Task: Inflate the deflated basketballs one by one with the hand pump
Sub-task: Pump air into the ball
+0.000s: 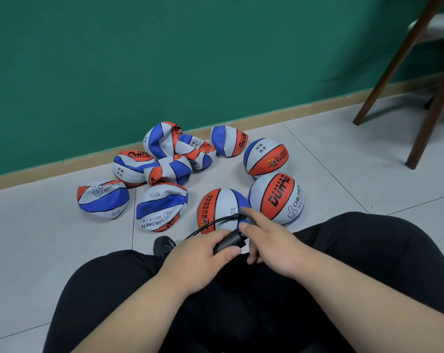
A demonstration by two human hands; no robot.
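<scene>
Black pump gripped in left hand; right hand loosely open, forefinger touching basketball

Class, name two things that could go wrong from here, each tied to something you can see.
One: the ball in front sits loose on the floor, with only the right hand at the hose end; it might roll and tug the hose away. Two: it already looks round, so more strokes from the pump in the left hand could overfill it.
</scene>
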